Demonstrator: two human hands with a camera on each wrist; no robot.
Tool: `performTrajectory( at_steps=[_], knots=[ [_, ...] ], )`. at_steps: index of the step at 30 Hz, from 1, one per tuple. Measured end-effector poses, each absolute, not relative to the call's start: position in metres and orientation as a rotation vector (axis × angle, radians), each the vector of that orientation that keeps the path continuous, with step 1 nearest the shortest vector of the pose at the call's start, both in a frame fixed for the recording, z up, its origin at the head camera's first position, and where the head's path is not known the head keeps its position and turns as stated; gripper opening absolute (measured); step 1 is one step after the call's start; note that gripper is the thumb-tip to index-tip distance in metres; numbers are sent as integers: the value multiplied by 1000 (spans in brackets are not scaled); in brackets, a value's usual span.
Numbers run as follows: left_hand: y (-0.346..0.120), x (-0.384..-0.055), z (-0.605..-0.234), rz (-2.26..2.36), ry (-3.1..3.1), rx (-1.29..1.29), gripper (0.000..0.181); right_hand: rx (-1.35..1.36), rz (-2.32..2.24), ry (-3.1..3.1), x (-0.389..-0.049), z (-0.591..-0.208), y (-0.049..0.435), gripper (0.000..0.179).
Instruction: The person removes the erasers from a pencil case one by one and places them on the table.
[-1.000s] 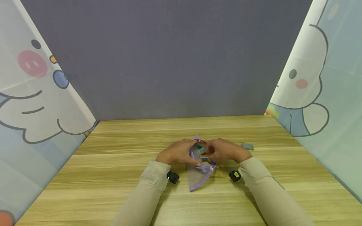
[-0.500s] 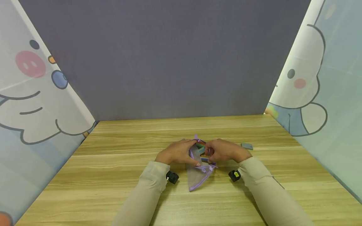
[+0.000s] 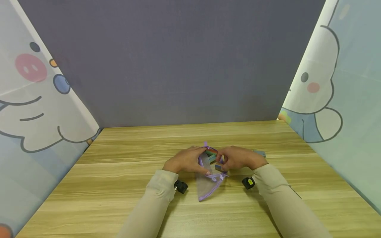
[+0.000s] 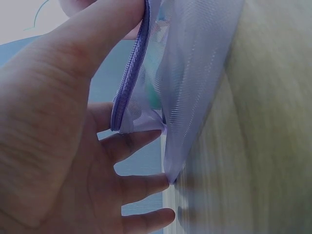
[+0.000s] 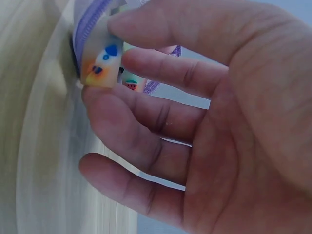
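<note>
Hands, two, bare, above the middle of the counter [image 3: 128, 198]. Left hand [image 3: 190, 161]: fingers well spread and nearly straight, thumb at the zip edge, fingertips touching the mesh. Right hand [image 3: 237, 158]: fingers curled, thumb and fingertips gripping a small printed block [image 5: 101, 63] at the mouth of the pouch.

Mesh pouch [image 3: 204, 186]: sheer, purple-trimmed, lying between the hands, mouth unzipped, one corner pointing toward the person.

Left wrist view only: teeth of the purple zip [image 4: 131, 73], seen close, and the little finger straight and clear of the mesh.

Right wrist view only: the block's blue figures on a white and orange ground; beside it, a second piece with a watermelon print [image 5: 130, 84]. In the head view the held block is a small bluish shape.

Head view only: green pieces [image 3: 212, 159] and an orange-red piece [image 3: 212, 150], clearly seen in the pouch mouth; a flat grey piece [image 3: 260, 153] on the counter beyond the right wrist, partly hidden by it.

Outward: pale sleeves [image 3: 276, 188], black wrist devices [image 3: 181, 186], dark grey panel [image 3: 178, 62], cartoon-printed side sheets [image 3: 354, 99].
</note>
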State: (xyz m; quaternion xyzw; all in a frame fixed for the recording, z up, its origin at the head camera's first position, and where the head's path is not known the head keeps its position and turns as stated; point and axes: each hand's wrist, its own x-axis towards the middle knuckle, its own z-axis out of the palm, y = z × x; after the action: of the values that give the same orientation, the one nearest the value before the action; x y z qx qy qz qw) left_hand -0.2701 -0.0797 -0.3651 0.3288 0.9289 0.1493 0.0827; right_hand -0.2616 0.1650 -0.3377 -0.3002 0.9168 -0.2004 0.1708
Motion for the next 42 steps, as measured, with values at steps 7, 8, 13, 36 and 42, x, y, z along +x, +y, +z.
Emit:
performTrajectory(
  at_steps=[7,8,13,36,42],
  knots=[
    [-80,-270,-365,468,2781,997,107,-851,-559,2575,-259,-336,166,29],
    [-80,-270,-365,464,2783,999,107,-844,-556,2572,-259,-336,166,29],
    [-80,-270,-365,458,2786,1003,107,-821,-549,2565,-258,-336,165,30],
    [-80,-272,-367,489,2775,1032,103,-840,-657,2610,-261,-335,168,35],
    [-79,-273,-369,493,2780,1024,102,-891,-691,2636,-262,-337,170,37]
  ],
)
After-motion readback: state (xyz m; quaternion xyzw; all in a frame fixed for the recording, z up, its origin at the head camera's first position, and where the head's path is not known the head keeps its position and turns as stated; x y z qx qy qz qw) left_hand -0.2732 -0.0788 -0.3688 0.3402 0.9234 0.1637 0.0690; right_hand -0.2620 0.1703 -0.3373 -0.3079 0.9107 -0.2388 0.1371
